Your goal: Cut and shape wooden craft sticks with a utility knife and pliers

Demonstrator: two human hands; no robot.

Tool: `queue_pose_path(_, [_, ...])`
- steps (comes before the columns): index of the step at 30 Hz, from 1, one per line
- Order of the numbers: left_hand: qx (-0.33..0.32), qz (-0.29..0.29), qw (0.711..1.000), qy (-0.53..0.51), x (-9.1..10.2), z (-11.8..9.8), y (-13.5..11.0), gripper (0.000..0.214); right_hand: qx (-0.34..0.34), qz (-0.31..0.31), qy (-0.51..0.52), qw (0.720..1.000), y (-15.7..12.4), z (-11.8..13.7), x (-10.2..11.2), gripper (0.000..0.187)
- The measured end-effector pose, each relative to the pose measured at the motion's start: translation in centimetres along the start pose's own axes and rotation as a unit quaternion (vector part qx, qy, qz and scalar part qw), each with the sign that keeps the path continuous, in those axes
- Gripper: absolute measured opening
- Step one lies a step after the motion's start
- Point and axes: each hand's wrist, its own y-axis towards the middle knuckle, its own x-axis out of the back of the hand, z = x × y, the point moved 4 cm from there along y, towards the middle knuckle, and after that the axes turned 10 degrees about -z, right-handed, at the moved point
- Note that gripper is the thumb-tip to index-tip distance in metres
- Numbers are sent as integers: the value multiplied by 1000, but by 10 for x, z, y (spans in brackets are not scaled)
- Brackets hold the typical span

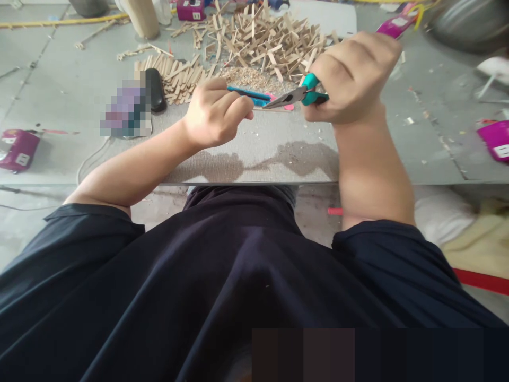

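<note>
The right hand (353, 74) has its fingers clamped around the teal handles of the pliers (292, 98), whose nose points toward nine o'clock, just beside the left hand (217, 114). The left fingers are curled together; blur and angle leave unclear whether they pinch the thin strip (276, 110) that lies at three o'clock from them. A blue tool (254, 95) sits at two o'clock of that hand, and the heap of wooden sticks (270, 40) at one o'clock. Good handling here calls for a steady right wrist, left fingertips clear of the bite, and both hands low over the table (254, 138).
</note>
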Motion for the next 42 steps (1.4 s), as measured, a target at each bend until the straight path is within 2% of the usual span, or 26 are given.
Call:
queue_pose_path(2, [14, -9, 1000, -10, 3, -3, 3, 45, 4, -5, -5, 1000, 2, -1, 1, 100])
queue_pose_path(6, [17, -20, 999, -32, 3, 0, 7, 46, -24, 0, -21, 999, 5, -8, 2, 99])
queue_pose_path(10, [23, -26, 998, -55, -2, 16, 13, 43, -45, 17, -30, 998, 9, -11, 0, 96])
queue_pose_path(15, [24, -49, 997, -46, -10, 37, 20, 42, -56, 2, -30, 998, 11, -11, -2, 103])
queue_pose_path(19, [17, -65, 997, -46, -5, 27, 16, 46, -62, -2, -33, 998, 6, -13, -7, 107])
queue_pose_path(21, [32, -96, 993, -60, 6, 14, 10, 60, -93, -20, -33, 995, 2, -18, -10, 109])
queue_pose_path(24, [120, -110, 976, -143, 21, -6, 3, 76, -124, -32, -17, 992, -5, -21, -18, 112])
queue_pose_path(26, [213, -25, 949, -233, 19, -15, 0, 82, -122, -14, 3, 992, -9, -20, -23, 113])
queue_pose_path(28, [284, 43, 918, -276, 14, -20, -2, 81, -115, 3, 27, 993, -10, -15, -25, 108])
queue_pose_path(30, [320, 59, 902, -283, 10, -19, -2, 76, -110, 13, 41, 993, -9, -10, -23, 99])
queue_pose_path(34, [343, -3, 895, -287, 6, -12, -1, 72, -103, 64, 46, 992, -4, 4, -13, 70])
queue_pose_path(37, [335, -39, 895, -294, 2, -9, -2, 75, -89, 109, 53, 989, 0, 19, -4, 50])
queue_pose_path(42, [315, -56, 901, -294, -4, -12, -6, 74, -18, 141, 23, 990, 6, 44, 9, 39])
